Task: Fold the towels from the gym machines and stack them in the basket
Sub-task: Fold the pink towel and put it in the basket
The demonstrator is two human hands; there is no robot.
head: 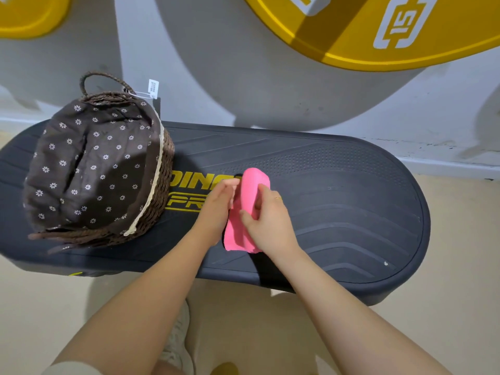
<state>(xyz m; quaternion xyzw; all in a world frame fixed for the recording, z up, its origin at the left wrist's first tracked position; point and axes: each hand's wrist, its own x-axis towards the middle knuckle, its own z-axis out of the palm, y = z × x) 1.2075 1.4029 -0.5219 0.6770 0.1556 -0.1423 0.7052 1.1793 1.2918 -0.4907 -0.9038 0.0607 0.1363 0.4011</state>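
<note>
Lengthwise, the pink towel runs away from the person, its long axis pointing from the near edge of the step platform toward the wall, leaning slightly right at the far end. It is folded into a narrow strip, soft and fleecy, with a rounded fold at the far end and loose layered edges at the near end. The left hand lies along the towel's left side with fingers nearly straight, touching the cloth. The right hand grips the towel from the right, thumb curled over the top layer and fingers wrapped round the edge (a ring shows on one finger). The platform is dark moulded plastic, oval, with ribbed grooves, a dotted patch and yellow lettering. To the left on it stands the basket, brown woven wicker with a rope handle and a floral cloth liner.
</note>
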